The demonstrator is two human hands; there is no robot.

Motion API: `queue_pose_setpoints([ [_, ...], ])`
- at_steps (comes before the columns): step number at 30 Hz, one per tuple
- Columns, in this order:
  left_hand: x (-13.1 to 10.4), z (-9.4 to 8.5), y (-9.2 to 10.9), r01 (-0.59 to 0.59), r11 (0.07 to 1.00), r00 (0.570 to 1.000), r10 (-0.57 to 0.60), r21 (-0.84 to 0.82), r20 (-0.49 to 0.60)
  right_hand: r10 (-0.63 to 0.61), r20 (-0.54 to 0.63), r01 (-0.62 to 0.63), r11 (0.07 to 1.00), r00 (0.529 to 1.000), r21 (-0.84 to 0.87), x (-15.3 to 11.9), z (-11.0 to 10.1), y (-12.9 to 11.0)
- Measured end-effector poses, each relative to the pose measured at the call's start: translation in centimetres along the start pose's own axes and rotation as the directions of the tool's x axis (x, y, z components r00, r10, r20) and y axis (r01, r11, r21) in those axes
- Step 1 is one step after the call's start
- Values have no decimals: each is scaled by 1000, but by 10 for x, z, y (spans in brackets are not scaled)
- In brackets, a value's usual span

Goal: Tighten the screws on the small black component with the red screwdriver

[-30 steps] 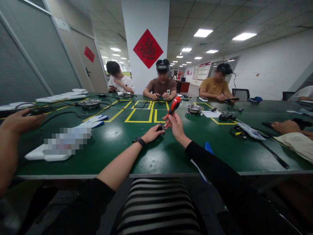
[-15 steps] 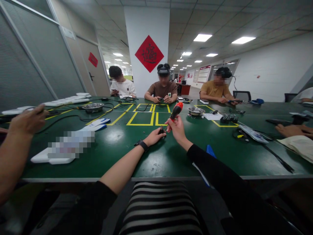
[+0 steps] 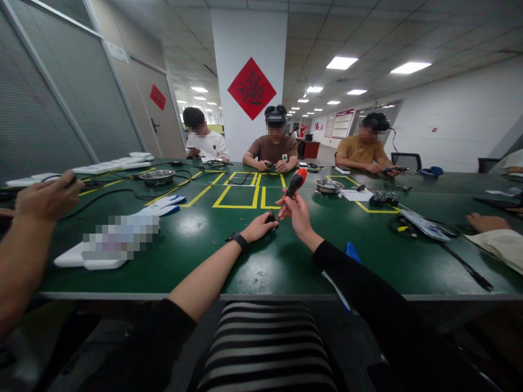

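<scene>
Near the middle of the green table (image 3: 196, 267), my left hand (image 3: 259, 227) is closed around a small black part (image 3: 270, 216), with the wrist resting low over the surface. My right hand (image 3: 299, 215) grips a red and black screwdriver (image 3: 296, 184) by its handle, which tilts up and to the right. The tool's lower end points down toward the black part; whether its tip touches the part is too small to tell. A dark band is on my left wrist.
Metal bowls (image 3: 157, 176) (image 3: 328, 185) stand left and right beyond my hands. Several black blocks (image 3: 384, 199) and a bagged item (image 3: 425, 224) lie at right. A white pack (image 3: 98, 256) and a co-worker's hand (image 3: 48, 197) are at left. Three people sit opposite.
The view has shifted slightly. At the far right, a person's hand and a dark object have moved. My hands keep nearly the same pose, still holding the screwdriver and black part.
</scene>
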State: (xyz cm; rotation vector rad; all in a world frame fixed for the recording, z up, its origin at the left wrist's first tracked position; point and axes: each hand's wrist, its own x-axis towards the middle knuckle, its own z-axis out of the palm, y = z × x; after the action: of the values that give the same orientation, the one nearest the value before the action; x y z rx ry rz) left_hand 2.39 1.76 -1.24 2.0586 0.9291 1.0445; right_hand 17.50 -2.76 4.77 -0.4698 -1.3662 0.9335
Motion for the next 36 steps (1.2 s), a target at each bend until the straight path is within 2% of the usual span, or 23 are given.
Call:
queue_pose_setpoints([
  [5, 0, -1, 3, -9, 1000, 1000, 9, 10, 15, -34, 30, 36, 998, 999, -45, -3, 3, -2],
  [12, 0, -3, 8, -23, 998, 997, 28, -66, 73, -54, 79, 62, 993, 995, -104, -6, 5, -3],
  [19, -1, -5, 8, -44, 998, 997, 41, 41, 71, -76, 47, 81, 990, 996, -113, -6, 6, -5],
  [23, -1, -4, 10, -39, 998, 997, 35, 49, 66, -71, 49, 77, 991, 996, -112, -6, 6, -5],
  [36, -2, -5, 12, 6, 993, 994, 7, -116, 112, -59, 39, 62, 993, 998, -95, -7, 7, -7],
])
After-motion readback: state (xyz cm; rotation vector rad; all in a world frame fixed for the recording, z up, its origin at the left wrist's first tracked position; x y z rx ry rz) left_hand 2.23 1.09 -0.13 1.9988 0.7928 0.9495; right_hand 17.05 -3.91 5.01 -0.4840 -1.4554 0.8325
